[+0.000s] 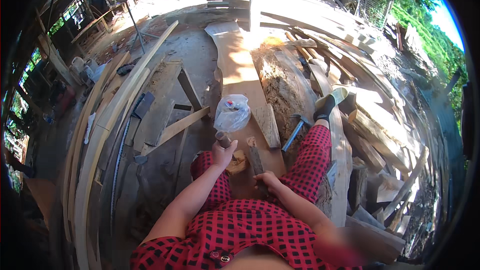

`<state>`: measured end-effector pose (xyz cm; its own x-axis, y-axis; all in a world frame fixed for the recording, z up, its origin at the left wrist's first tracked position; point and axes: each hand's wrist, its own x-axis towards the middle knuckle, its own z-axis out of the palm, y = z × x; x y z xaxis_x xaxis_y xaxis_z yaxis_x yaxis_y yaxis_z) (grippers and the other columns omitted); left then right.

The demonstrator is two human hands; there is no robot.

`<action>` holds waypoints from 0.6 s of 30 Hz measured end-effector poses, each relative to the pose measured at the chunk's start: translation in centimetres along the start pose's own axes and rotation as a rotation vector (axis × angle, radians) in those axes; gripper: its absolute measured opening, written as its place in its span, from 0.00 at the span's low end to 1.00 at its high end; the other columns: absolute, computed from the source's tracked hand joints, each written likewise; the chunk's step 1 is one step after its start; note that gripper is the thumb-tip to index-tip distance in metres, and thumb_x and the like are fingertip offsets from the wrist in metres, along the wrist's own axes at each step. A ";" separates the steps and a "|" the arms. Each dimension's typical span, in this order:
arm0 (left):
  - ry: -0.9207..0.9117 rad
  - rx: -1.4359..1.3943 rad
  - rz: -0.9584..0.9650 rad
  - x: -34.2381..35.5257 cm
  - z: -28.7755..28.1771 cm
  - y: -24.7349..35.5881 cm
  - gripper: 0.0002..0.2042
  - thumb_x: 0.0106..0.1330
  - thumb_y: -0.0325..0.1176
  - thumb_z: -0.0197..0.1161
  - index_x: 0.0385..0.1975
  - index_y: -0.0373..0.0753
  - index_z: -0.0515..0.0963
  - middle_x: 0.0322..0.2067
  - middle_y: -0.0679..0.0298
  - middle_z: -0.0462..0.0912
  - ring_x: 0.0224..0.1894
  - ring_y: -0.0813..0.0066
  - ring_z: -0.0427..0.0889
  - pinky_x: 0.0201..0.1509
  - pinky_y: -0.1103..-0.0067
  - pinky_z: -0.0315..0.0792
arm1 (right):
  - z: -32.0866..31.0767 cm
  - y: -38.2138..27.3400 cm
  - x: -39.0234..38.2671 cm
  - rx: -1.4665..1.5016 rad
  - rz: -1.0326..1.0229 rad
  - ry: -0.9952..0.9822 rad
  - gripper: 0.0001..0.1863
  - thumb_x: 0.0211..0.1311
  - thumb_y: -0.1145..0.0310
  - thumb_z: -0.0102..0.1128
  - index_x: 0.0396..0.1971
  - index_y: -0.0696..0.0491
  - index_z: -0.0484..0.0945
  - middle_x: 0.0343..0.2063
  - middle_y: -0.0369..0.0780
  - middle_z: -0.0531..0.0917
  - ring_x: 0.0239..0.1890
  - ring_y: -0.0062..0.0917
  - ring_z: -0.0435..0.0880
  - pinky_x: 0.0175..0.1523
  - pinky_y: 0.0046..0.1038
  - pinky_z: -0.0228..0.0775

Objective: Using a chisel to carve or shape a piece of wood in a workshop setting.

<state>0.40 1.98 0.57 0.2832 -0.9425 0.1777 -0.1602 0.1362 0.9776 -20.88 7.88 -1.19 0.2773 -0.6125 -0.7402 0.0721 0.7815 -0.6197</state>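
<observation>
My left hand (222,154) is wrapped round a short brown rounded piece that looks like a wooden handle (223,139); its lower part is hidden by the fist. My right hand (270,181) is closed on the lower part of a dark, rough stick (255,156), which points away from me and has a pale far end. Between my knees, a pale wood block (237,162) lies partly behind the left hand. Just beyond the hands, a clear plastic bag (232,112) with small coloured things in it rests on a wide plank (239,72).
A hammer (296,132) with a blue handle lies near my right foot (327,105). A thick board piece (266,124) sits on the plank's right side. Long timber strips (107,122) run along the left. Split logs and offcuts (382,125) are piled on the right.
</observation>
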 end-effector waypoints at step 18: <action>-0.150 -0.018 -0.063 0.5 -0.9 1.4 0.08 0.48 0.30 0.66 0.15 0.37 0.73 0.16 0.68 0.76 0.21 0.81 0.76 0.28 0.77 0.70 | 0.6 -8.8 -9.0 -0.327 -0.513 -0.020 0.18 0.45 0.77 0.65 0.36 0.56 0.66 0.20 0.38 0.76 0.15 0.22 0.76 0.16 0.23 0.65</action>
<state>1.11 2.00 2.14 0.1473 -0.9841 0.0987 -0.1296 0.0797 0.9884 -23.45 6.54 11.06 0.3031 -0.8967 -0.3226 -0.0962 0.3080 -0.9465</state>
